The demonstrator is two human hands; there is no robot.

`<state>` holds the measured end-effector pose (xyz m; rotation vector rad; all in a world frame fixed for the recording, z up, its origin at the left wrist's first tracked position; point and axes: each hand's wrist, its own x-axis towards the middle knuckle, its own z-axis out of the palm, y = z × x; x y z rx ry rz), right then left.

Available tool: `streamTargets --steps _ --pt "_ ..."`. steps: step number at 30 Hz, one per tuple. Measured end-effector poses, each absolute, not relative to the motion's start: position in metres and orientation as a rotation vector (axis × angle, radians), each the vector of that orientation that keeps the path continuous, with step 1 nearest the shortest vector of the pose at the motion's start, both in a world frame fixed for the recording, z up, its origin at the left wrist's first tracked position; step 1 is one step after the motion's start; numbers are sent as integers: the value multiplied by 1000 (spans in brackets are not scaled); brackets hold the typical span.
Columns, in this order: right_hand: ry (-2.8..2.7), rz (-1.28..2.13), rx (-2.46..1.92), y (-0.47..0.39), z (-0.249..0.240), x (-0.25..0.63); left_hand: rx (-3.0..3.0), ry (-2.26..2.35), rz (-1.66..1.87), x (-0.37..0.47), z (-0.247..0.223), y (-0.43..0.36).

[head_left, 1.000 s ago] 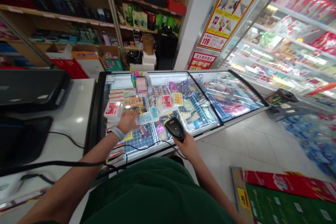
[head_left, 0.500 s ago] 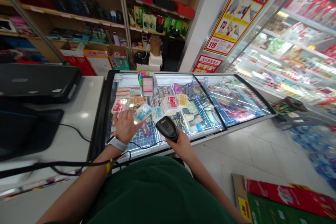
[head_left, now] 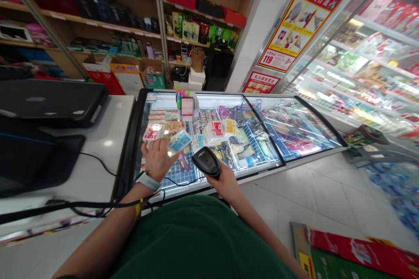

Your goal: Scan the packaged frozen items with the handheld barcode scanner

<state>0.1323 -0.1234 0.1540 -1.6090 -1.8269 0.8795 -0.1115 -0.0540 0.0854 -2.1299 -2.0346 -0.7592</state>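
Observation:
My right hand [head_left: 225, 182] is wrapped around the handle of a black barcode scanner [head_left: 206, 162], its head pointing up and left over the glass top of a chest freezer [head_left: 193, 186]. My left hand [head_left: 158, 159], with a watch at its wrist, rests above the glass with fingers apart. Its fingertips are close to a red-labelled plastic pack [head_left: 152, 131]; whether they touch it I cannot tell. The thumb is near a blue-labelled pack [head_left: 180, 140]. To the right sit a stack of red-labelled packs [head_left: 215, 130] and a yellow-labelled pack [head_left: 230, 127].
A white counter [head_left: 113, 124] with a black machine [head_left: 55, 103] stands at the left. Black cables [head_left: 108, 204] cross by my left forearm. Shelves line the back wall, and a lit display case [head_left: 369, 61] is at the right. Red and green boxes [head_left: 353, 248] lie lower right.
The view has shifted slightly. The scanner has moved a little left and down relative to the packs. My left hand stays in nearly the same place.

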Motion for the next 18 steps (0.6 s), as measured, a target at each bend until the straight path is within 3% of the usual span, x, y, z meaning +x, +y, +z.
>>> streamTargets --steps 18 --pt "-1842 895 -1587 -125 148 133 -2106 -2041 -702 -111 84 -55"
